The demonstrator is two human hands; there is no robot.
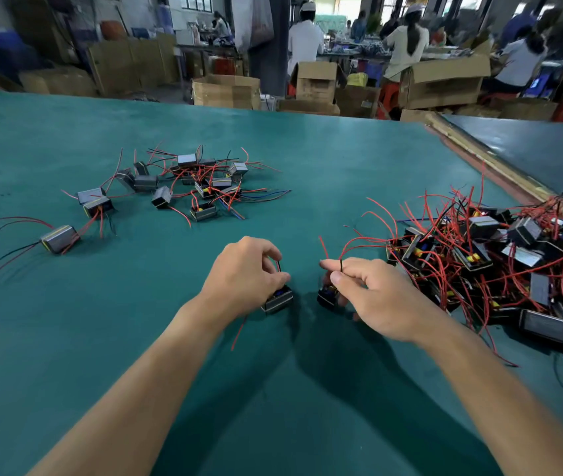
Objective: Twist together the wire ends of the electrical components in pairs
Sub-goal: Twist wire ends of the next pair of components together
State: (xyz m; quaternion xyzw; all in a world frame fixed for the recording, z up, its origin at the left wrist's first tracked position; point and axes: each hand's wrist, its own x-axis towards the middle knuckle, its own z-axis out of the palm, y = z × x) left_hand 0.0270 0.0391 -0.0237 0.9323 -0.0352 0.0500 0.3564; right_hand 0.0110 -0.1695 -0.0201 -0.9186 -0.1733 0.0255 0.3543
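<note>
No text, brand, number or sign can be read anywhere. The brown cardboard boxes (314, 82) beyond the teal felt-covered worktop (307, 159) show only small marks, too blurred to read.

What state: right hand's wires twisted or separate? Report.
Cannot tell. The right hand pinches red and black wire ends together; its fingers hide any twist.
</note>
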